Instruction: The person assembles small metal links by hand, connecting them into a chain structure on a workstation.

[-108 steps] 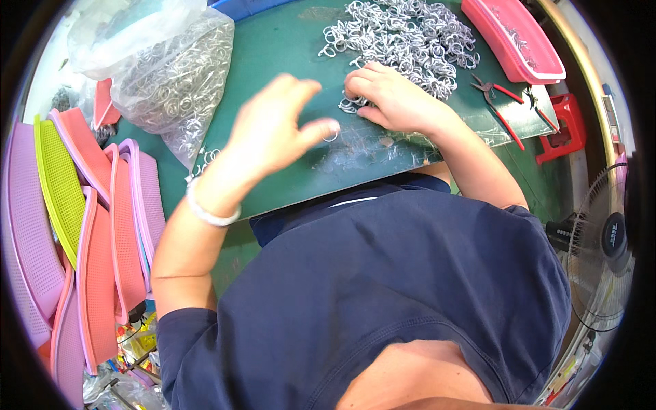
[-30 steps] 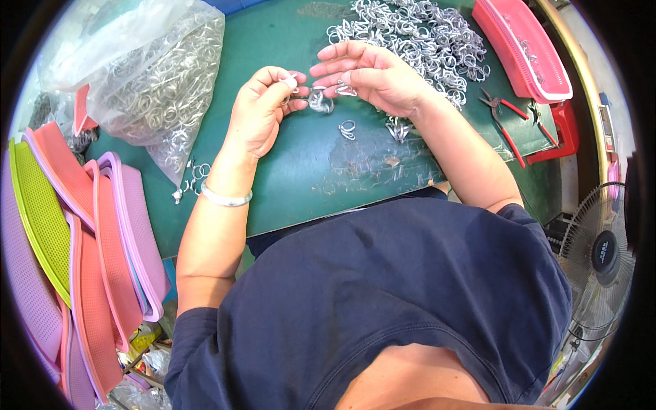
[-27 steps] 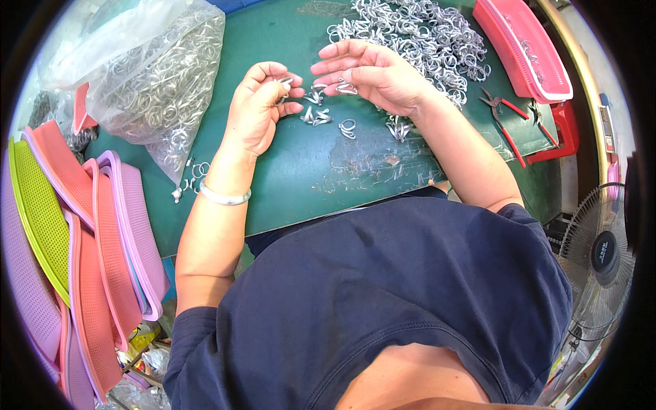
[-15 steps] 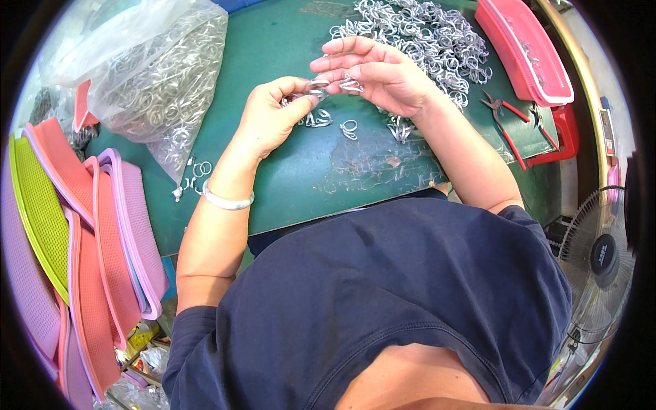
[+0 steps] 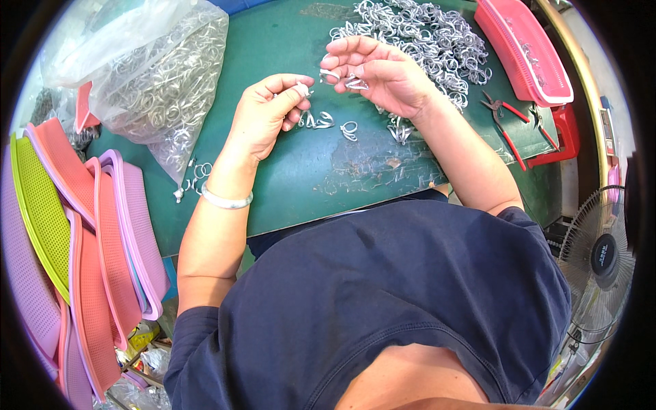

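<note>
Thumb and forefinger of my left hand (image 5: 260, 116) are pinched on a small silver ring (image 5: 305, 89), partly covered by the fingertips. My right hand (image 5: 393, 78) is turned partly palm up, with curled fingers holding silver open rings (image 5: 356, 83); one sits near the fingertips and another under the thumb. A gap separates the two hands. Below them, several rings (image 5: 318, 121) lie in a short row on the green table (image 5: 287, 184). To their right are a lone ring (image 5: 349, 130) and a small cluster (image 5: 400, 130) by my right wrist.
A large ring heap (image 5: 437, 41) lies beyond my right hand. Red-handled pliers (image 5: 506, 130) and a pink basket (image 5: 523, 51) are at right, near a fan (image 5: 604, 255). A clear bag of rings (image 5: 164, 82) and stacked plastic baskets (image 5: 113, 246) stand at left.
My hands were close together over the rings and are now apart. The left has drawn back slightly with a ring; one ring now shows near my right fingertips.
</note>
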`<state>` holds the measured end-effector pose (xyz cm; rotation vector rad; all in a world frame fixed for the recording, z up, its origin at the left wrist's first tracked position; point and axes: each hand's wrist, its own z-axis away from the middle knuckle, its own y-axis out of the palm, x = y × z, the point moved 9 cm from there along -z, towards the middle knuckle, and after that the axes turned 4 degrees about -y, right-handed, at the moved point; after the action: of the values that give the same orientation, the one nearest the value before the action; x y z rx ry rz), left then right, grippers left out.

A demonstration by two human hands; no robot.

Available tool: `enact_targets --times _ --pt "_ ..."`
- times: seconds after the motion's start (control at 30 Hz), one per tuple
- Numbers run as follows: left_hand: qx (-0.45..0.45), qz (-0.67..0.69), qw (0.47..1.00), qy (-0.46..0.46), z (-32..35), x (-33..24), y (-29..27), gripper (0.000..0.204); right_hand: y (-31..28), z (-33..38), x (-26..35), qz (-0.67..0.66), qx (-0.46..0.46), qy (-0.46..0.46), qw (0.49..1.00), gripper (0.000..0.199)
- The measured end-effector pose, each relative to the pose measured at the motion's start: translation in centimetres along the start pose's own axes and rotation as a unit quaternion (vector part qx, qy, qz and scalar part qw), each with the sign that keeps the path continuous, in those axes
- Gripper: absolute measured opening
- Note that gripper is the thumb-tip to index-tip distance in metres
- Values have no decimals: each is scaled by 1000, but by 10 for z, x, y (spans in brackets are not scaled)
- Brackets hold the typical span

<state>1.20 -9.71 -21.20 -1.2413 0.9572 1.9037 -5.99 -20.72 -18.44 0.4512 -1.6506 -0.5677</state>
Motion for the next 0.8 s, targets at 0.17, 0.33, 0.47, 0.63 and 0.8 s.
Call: enact_targets --times 0.17,0.33,0.47,0.63,0.8 --pt "17 51 999 1 -2 4 2 16 0 0 -2 -28 15 3 999 37" --pt "26 84 996 14 0 2 4 19 6 0 -3 -60 46 4 997 44" --pt "46 138 989 -5 3 4 9 20 7 0 -5 -71 54 6 996 46" --pt "73 210 975 -22 2 7 12 20 8 1 -4 -59 39 7 997 47" --pt "100 274 956 -35 -2 10 12 23 9 2 -4 -44 40 5 998 47"
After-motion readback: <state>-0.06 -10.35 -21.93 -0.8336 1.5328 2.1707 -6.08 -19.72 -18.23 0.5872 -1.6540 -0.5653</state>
